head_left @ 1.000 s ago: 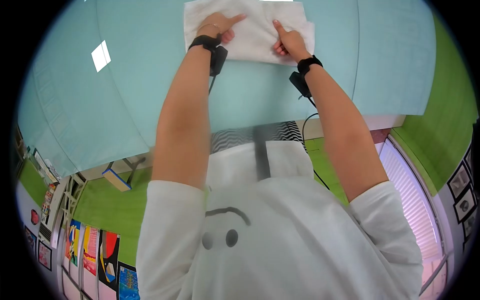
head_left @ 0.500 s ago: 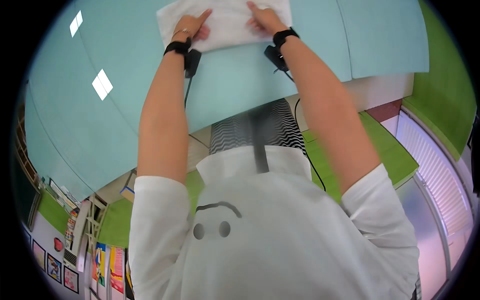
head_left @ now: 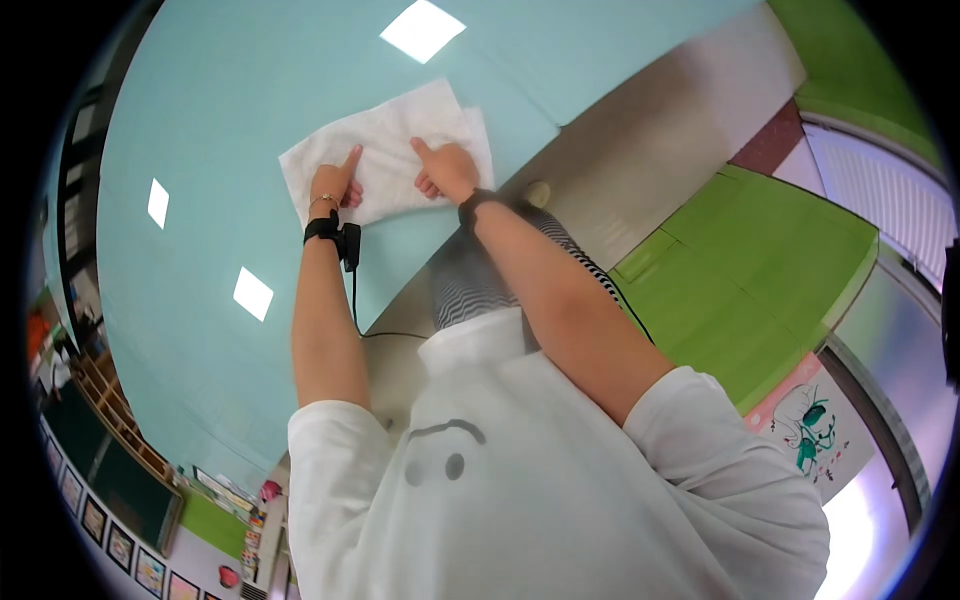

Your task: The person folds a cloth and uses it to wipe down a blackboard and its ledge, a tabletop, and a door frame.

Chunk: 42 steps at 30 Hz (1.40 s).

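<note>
A white cloth lies folded and nearly flat on the light blue tabletop. On its left part rests my left hand, thumb stretched out and the other fingers curled under. My right hand is on the cloth's right part, its thumb also pointing away and its fingers curled. Whether the curled fingers pinch any fabric is hidden. A second layer of the cloth sticks out at its right edge. Black bands circle both wrists, and a small black box with a cable hangs at the left one.
The table's near edge runs diagonally just beyond my right wrist. Black cables hang by my forearms. Green floor shows at the right, near a white blind. Framed pictures and a dark board are at the lower left.
The view has turned, so table and cloth appear tilted, and the cloth sits lower and further left in view. Both hands remain on the cloth with thumbs out.
</note>
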Tool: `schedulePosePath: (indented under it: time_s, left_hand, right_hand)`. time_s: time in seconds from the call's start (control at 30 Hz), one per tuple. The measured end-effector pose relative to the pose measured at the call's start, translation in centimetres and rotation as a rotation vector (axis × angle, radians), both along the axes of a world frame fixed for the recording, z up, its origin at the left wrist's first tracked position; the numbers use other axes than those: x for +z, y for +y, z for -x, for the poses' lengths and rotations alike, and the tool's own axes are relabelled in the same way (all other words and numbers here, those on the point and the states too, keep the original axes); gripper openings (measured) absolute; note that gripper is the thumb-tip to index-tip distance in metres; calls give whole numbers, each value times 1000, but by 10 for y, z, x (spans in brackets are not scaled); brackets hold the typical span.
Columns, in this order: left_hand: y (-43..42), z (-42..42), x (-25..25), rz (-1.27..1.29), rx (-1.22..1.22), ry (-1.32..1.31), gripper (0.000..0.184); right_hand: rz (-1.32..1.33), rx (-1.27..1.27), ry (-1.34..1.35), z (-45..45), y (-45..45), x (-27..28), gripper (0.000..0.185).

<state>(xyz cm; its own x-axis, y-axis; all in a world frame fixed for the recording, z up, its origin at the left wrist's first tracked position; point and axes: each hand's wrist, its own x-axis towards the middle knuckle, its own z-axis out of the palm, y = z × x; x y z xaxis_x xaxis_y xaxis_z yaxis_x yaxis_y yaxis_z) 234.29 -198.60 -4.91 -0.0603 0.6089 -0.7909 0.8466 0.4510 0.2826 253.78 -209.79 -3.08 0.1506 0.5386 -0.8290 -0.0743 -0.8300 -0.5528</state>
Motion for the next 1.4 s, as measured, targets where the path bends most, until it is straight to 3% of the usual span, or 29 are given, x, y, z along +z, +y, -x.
schedulePosePath:
  time_s: [0.17,0.3,0.6,0.77,0.9,1.0,1.23,1.37,1.4]
  left_hand:
    - [24,-153,-22,-80,-245,-97,78]
    - [41,-258,-18,-73,-318,-184,78]
    - [122,-433,-37,-165,-488,-155,82]
    - [180,-521,-42,-194,-468,-161,81]
    - [228,-608,-10,-167,-294,-223,68]
    - [259,-673,4,-212,-308,-171,68]
    - [373,-825,-17,-230,-444,-169,70]
    - [421,-865,-50,52,-388,-274,72]
    - [424,-867,-42,14,-417,-274,72]
  right_hand:
    - [-84,-187,-59,-150,-1,-1,67]
    - [-118,-166,-38,-259,11,-44,73]
    - [-164,-264,-165,-394,69,-38,70]
    - [-203,-254,-143,-489,132,-47,73]
    - [-212,-236,-83,-591,197,-73,70]
    - [-119,-199,-107,-671,243,-67,73]
    - [-118,-246,-157,-818,336,-78,76]
    - [-58,-209,-168,-846,364,-68,76]
    - [-39,-200,-182,-847,372,-65,76]
